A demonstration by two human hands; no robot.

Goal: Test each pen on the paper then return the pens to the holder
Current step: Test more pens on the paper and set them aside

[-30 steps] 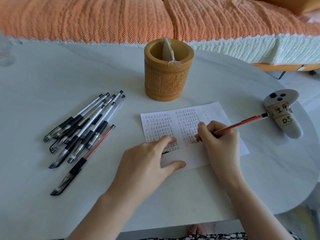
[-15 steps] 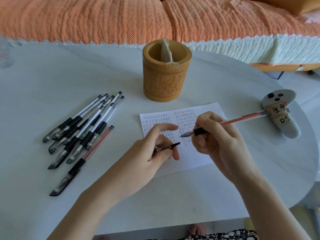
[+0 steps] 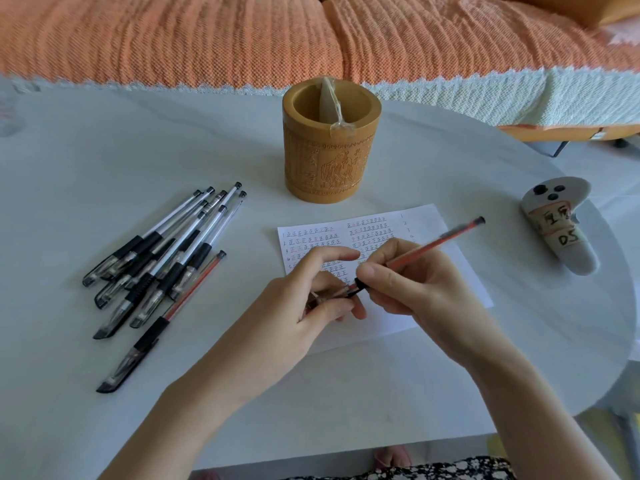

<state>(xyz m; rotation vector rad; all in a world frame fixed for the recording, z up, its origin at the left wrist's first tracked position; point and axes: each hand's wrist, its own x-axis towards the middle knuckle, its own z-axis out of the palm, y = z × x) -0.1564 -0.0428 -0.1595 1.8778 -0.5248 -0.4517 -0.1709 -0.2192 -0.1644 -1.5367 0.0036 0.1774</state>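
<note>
My right hand grips a red pen above the paper, its tip pointing left toward my left hand. My left hand pinches the clear pen cap, which meets the pen's tip between the two hands. The paper carries rows of small red and black marks. A carved bamboo pen holder stands behind the paper with a small plastic packet inside. Several capped pens lie in a loose pile on the left of the table; one red pen rests at the pile's near edge.
A grey game-style controller with taped labels lies at the table's right edge. The white oval table curves away on the right. An orange-covered sofa runs along behind the table.
My right hand lifted the red pen off the paper and turned its tip left. My left hand rose from the paper with the cap, and cap and tip have come together.
</note>
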